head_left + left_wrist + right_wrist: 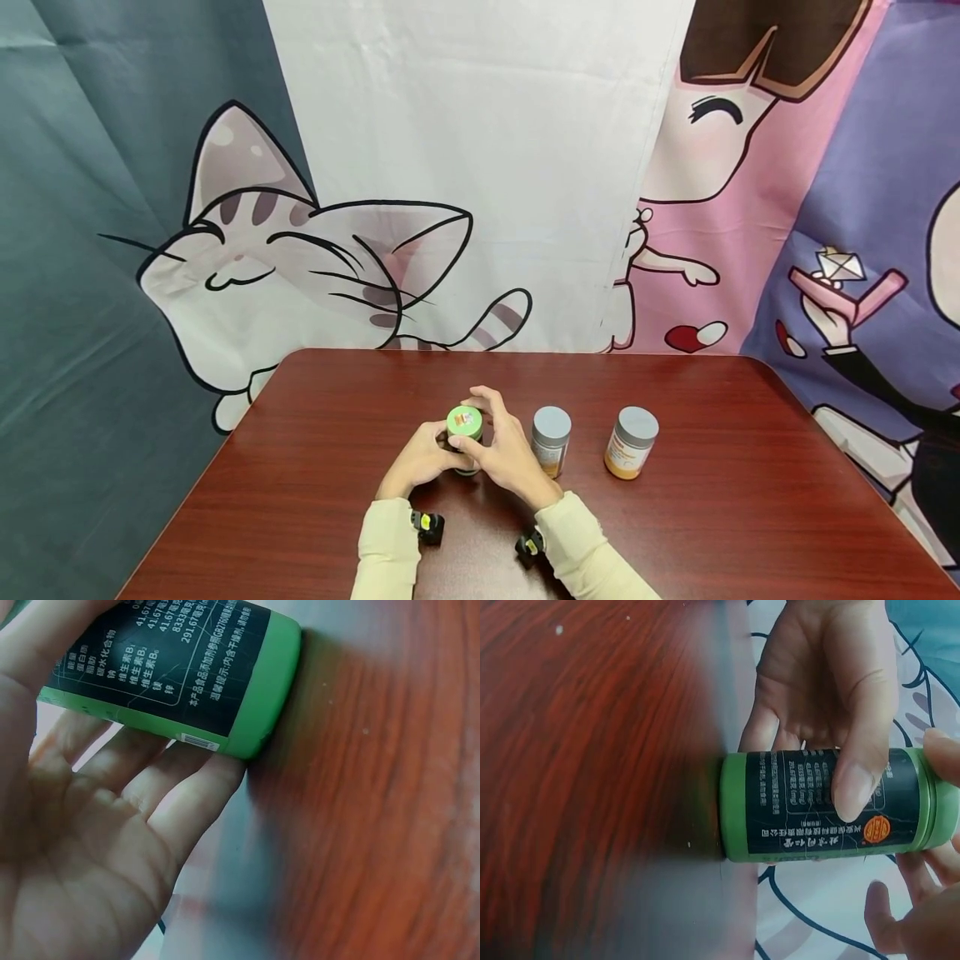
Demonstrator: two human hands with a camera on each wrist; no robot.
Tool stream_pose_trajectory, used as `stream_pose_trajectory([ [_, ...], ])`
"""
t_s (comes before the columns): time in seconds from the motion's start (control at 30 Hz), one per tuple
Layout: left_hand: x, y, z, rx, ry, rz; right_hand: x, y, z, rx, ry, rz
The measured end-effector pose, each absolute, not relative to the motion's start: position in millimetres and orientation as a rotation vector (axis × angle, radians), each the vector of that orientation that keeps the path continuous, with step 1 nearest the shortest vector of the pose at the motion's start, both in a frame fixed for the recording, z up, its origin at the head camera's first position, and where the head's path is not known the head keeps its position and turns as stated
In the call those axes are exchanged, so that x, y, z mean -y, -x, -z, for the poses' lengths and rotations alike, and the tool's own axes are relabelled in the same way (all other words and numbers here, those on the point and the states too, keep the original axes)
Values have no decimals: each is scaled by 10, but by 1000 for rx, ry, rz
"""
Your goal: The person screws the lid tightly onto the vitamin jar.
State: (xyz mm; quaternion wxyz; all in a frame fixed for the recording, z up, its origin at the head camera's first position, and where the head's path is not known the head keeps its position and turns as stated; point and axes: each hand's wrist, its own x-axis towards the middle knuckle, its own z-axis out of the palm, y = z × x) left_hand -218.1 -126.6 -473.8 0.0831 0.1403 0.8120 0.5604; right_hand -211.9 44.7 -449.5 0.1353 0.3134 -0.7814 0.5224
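A green bottle with a dark label (pixel 802 799) stands upright on the table, its green lid (pixel 465 420) facing up. My left hand (pixel 422 460) grips the body, with the thumb across the label and the fingers behind it. At the lid, my right hand (pixel 512 454) holds on with its thumb and fingertips, one finger standing away. In the left wrist view, the bottle's label (pixel 157 660) shows printed text, while the lid is out of frame.
Just right of my right hand is a grey-lidded jar (pixel 551 427), partly covered by that hand. Farther right stands a second grey-lidded jar (pixel 632 443) with an orange and white label. The brown table (pixel 337 417) ends at a printed cloth backdrop (pixel 480 125).
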Motion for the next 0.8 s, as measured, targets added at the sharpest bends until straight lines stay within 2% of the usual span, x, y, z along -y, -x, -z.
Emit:
stream_pose_trajectory([
  [0.37,1271,2181,4749,-2422,-423,-1671,-418,2097,4479,2283,-824,-1425],
  [0.8,1260,2181,4746,-2398,-398,-1686,-504,2145,4509,2354,-982,-1553],
])
